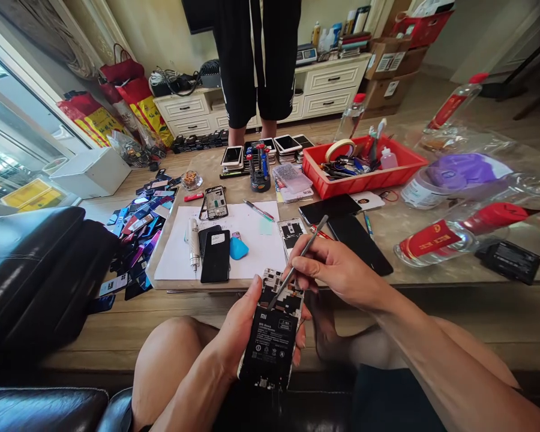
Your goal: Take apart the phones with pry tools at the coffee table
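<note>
An opened smartphone (273, 342), its black battery and circuit board bare, lies tilted in my left hand (242, 327). The thumb presses along its left side, and the other fingers show at its right edge. My right hand (317, 264) pinches a thin metal spudger (303, 246). Its lower tip rests on or just above the board, near the top of the battery; contact is hard to tell. Just beyond the right hand, a phone part with a white-and-black inside (291, 231) lies on the table, with a black phone (359, 240) to its right.
White paper (173, 258) on the table (252, 207) bears a phone, a screwdriver (193, 243) and a blue pick (238, 248). A red tool basket (364, 175) and plastic bottles (445, 237) stand to the right. Many phones (139, 228) lie piled at left. A person (257, 60) stands opposite.
</note>
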Motion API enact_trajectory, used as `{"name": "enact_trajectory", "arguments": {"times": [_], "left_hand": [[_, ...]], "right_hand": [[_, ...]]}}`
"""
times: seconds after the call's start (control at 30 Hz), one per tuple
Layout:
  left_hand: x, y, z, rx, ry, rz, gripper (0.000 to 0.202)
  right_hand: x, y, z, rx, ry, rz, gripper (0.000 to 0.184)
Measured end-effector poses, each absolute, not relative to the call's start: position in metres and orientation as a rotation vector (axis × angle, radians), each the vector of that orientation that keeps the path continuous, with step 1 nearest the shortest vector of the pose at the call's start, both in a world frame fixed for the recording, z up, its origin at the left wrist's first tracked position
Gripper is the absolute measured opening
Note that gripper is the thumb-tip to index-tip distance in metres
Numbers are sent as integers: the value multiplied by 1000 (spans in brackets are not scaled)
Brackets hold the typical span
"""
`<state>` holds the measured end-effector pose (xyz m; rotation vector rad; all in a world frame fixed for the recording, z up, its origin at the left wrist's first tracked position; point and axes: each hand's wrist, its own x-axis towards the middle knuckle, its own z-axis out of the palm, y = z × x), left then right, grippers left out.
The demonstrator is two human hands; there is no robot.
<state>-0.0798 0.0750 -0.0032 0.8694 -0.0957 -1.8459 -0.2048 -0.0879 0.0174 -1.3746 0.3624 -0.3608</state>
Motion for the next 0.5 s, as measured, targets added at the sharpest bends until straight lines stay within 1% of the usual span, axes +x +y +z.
{"name": "enact_trajectory", "arguments": {"times": [0.07,0.17,0.3,0.37,0.5], "left_hand": [[-77,73,-4,847,-167,-1875,88],[-73,66,-5,851,-253,-1851,88],[-77,62,-9,865,-265,-1889,89],[-81,63,-12,856,-248,-1925,90],[-86,67,-11,847,-192,-1941,92]], "right_hand": [[-203,-88,15,-1389,399,-383,35],[-201,-91,13,-1383,480,-517,33],[-202,-98,12,-1210,572,-668,41],[-202,-99,8,-1208,595,-714,44],[-197,-94,-6,-1193,606,-701,47]]}}
